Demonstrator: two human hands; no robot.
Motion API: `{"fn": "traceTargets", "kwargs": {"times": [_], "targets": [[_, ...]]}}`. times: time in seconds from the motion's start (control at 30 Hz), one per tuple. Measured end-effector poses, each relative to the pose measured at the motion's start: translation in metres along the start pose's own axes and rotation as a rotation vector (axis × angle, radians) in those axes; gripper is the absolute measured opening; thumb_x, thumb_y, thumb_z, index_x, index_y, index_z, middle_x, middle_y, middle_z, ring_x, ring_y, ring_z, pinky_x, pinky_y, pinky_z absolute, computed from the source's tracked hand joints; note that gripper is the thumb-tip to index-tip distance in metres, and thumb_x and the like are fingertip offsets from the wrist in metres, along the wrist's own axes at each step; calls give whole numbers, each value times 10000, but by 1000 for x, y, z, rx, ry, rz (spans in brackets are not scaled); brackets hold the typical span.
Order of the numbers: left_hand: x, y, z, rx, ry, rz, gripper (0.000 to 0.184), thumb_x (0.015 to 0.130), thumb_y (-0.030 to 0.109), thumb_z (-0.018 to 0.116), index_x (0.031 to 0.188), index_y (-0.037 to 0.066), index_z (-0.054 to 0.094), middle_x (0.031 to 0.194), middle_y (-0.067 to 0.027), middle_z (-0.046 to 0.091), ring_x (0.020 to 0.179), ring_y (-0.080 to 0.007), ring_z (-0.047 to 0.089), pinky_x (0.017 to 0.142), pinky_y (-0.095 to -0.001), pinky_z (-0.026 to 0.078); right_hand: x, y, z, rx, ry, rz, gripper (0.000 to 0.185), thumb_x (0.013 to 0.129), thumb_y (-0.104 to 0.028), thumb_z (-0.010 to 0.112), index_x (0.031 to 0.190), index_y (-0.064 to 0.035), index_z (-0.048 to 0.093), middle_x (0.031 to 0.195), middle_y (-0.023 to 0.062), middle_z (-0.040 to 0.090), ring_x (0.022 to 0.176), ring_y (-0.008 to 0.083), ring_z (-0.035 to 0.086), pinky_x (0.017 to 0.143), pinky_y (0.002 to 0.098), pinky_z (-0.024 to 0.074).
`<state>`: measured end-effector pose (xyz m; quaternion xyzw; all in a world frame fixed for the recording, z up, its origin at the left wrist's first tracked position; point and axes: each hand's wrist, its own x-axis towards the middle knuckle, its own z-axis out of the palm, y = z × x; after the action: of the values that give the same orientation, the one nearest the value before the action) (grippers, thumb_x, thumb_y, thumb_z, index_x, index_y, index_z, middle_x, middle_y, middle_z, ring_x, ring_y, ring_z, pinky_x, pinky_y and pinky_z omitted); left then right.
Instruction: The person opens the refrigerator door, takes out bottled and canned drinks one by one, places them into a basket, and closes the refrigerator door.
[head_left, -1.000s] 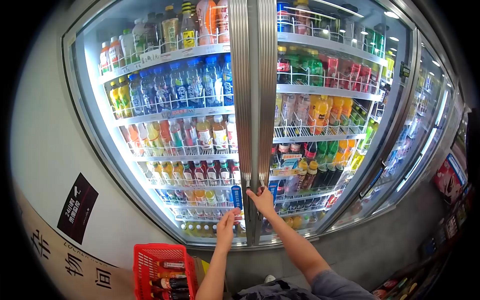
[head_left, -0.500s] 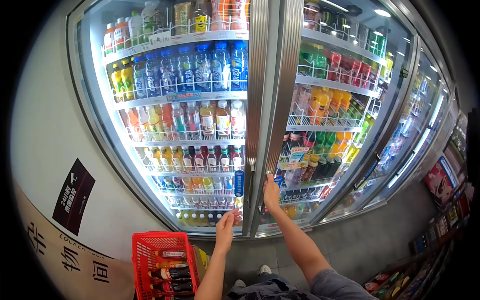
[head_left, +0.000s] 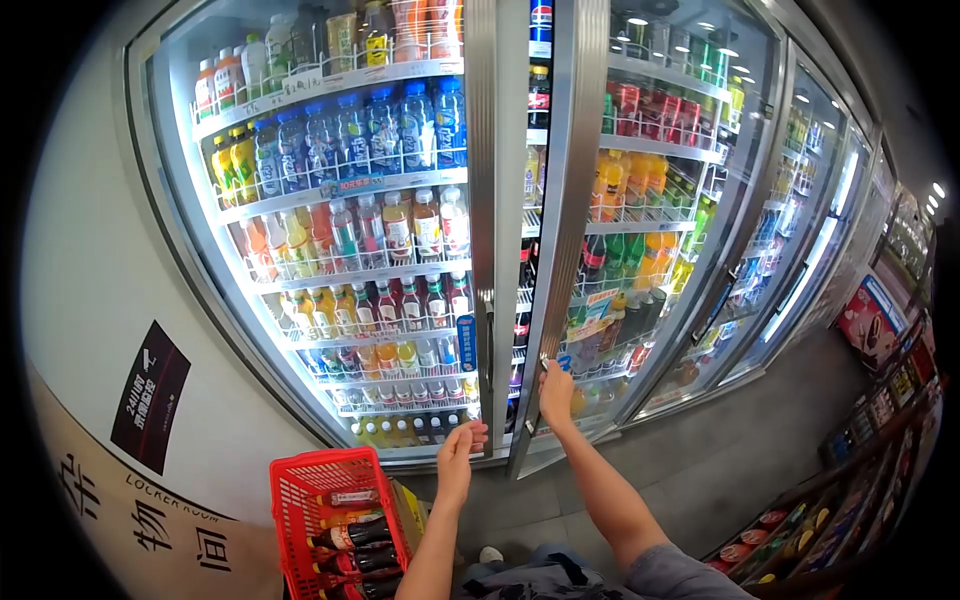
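Observation:
My right hand (head_left: 556,393) is closed around the handle of a glass cooler door (head_left: 568,250), which stands ajar. Through the gap, a strip of shelves shows dark bottles (head_left: 538,100) and a blue can at the top. My left hand (head_left: 458,455) is held in front of the lower part of the left glass door (head_left: 482,200), which is shut. Its fingers are apart and slightly curled, and it holds nothing. Behind the left door are rows of drinks, among them blue-capped bottles (head_left: 383,125).
A red shopping basket (head_left: 285,478) with several bottles in it stands at the lower left, beside a yellow box (head_left: 411,515). More cooler doors run off to the right. A low rack of packaged goods (head_left: 790,535) stands at the lower right, and a white wall (head_left: 80,250) at the left.
The right cooler door has swung open a little, toward me and to the right, with my right hand on it. A gap now shows beside the frame. My left hand has barely moved.

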<state>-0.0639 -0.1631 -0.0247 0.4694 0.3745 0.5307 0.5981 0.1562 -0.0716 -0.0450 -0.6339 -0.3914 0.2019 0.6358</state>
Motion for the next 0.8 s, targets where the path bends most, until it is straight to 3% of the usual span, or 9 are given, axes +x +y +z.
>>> {"fn": "traceTargets", "kwargs": {"times": [0.2,0.27,0.33,0.43,0.6,0.73,0.8], "targets": [[-16,-4,32,-47,5,54,331,1046,228,451,1193,-15,622,1071,-70,671,926,-121,605,826,-263,468,-37,-12,-51,-23,7,-43,627,997,-406,440,590,66,504,496,179,456,473,249,496,520,440,357],[-23,-5,48,-70,-16,61,335,1044,231,456,1194,-18,623,1077,-70,671,927,-118,601,825,-263,467,-49,-13,-68,-145,15,-124,636,986,-470,466,584,15,546,492,70,499,470,170,499,485,355,382],[-32,-6,66,-55,-50,78,351,1039,254,471,1204,-26,604,1094,-83,664,935,-129,610,817,-272,478,-62,-26,-89,-179,30,-96,671,978,-495,487,582,46,522,483,111,460,476,172,468,496,388,369],[-45,-16,91,-22,-69,40,368,1044,269,462,1236,-13,601,1156,-80,653,993,-141,610,830,-277,475,-92,-56,-128,-152,35,-68,625,975,-464,506,644,66,503,507,148,393,504,151,419,505,405,345],[-76,-24,131,11,-140,15,381,1036,262,471,1286,-4,581,1257,-91,623,1144,-168,586,898,-294,460,-118,-56,-185,-158,61,-13,525,965,-404,537,714,57,526,531,137,419,536,139,384,511,371,351],[-90,-33,165,39,-208,-13,378,1029,253,482,1308,16,579,1291,-90,609,1186,-174,570,925,-304,453,-137,-72,-239,-177,154,-18,343,920,-258,616,754,36,553,600,95,530,584,125,480,569,309,423],[-95,-36,189,10,-233,-7,364,1018,234,503,1291,13,597,1218,-70,644,1130,-155,587,916,-296,454,-145,-76,-264,-207,219,-52,263,897,-197,646,777,23,565,647,77,570,613,120,524,596,293,449]]}}
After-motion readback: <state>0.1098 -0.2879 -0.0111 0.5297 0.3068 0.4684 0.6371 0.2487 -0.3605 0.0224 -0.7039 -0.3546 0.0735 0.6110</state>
